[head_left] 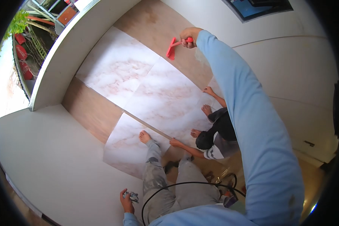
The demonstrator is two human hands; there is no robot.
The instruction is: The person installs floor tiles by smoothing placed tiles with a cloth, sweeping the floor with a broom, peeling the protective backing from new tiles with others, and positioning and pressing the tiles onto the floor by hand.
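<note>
My right hand (191, 37), at the end of an outstretched blue sleeve, is closed around the handle of a red squeegee (171, 49). The squeegee's T-shaped head hangs above the brown floor strip, close to the edge of the marbled sheets. Low in the view, my left hand (127, 202) grips a crumpled greyish rag (132, 196) beside my leg. White-and-pink marbled floor sheets (113, 64) lie side by side across the floor. A narrow brown gap separates two of the sheets.
Another person (226, 128) crouches at the right, one hand (175, 142) at a sheet's edge. A black cable (184, 183) crosses before my legs. White walls (83, 162) border the floor. My bare foot (144, 136) stands on a sheet.
</note>
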